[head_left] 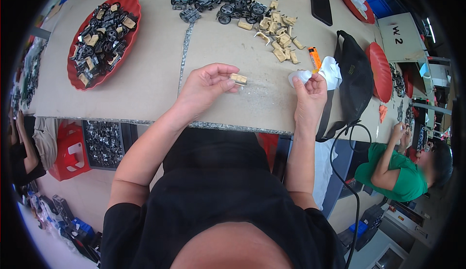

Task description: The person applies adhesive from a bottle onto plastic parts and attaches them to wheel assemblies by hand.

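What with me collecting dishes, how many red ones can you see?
3 clearly: the left dish of parts, the upper-right dish, and the dish right of the black bag. A partly hidden red shape may be another.

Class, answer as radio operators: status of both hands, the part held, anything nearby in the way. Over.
Left hand: pinching tan part. Right hand: holding white item. Black bag right of right hand, not between hands.

A broad beige desk [158,65] with a speckled grey edge [233,126] spans the upper half of the view, curved by the wide lens. Below it, at left, a red plastic stool [64,165] stands on a pale floor [104,184]. Toward the upper right are a pale greenish-grey panel [395,43] and a narrow, bright white light [430,30].
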`<control>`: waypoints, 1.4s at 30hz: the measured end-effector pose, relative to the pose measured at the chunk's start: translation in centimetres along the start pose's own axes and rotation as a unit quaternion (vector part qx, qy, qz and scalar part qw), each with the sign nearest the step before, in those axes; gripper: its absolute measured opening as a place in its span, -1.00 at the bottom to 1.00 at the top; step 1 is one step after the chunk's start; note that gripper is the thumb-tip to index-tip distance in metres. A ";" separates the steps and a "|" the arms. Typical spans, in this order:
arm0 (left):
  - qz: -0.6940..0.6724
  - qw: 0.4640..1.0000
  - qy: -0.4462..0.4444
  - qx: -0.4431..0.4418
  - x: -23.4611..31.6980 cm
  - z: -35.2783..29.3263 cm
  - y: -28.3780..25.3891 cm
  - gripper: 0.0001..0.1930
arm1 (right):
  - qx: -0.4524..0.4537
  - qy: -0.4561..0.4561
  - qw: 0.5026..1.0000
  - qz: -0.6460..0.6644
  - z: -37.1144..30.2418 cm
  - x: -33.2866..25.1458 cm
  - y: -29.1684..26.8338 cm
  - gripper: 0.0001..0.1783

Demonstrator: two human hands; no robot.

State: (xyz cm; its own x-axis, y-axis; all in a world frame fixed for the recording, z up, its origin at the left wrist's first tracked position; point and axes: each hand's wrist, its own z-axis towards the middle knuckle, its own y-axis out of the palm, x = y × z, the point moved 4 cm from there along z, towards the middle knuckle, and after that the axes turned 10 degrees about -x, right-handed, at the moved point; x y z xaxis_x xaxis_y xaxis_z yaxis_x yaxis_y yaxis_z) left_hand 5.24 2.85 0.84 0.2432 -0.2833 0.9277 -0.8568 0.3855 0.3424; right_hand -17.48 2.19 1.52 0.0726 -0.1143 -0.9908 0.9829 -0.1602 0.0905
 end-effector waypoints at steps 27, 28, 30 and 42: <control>-0.030 0.998 -0.022 -0.057 0.8 0.5 0.0 -0.74 | -0.244 0.252 0.911 0.216 -3.7 0.8 7.4 -0.71; -0.026 0.999 -0.019 -0.042 0.7 0.5 -0.2 -0.74 | -0.197 0.225 0.948 0.107 -4.0 0.5 6.5 -0.75; -0.025 0.999 -0.019 -0.029 0.6 0.5 -0.2 -0.73 | -0.144 0.197 0.970 -0.005 -4.5 0.4 4.9 -0.78; -0.020 0.999 -0.037 -0.011 -0.2 0.8 0.4 -0.74 | -0.008 -0.023 0.958 -0.284 -0.9 0.8 -0.4 -0.57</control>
State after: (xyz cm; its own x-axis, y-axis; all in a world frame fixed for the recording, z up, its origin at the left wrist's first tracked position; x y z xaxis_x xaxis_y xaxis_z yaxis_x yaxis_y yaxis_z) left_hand 4.52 2.37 0.71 0.2421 -0.3623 0.9001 -0.8365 0.3921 0.3829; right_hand -17.68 3.01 0.61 -0.4826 -0.0567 -0.8740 0.8641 -0.1936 -0.4646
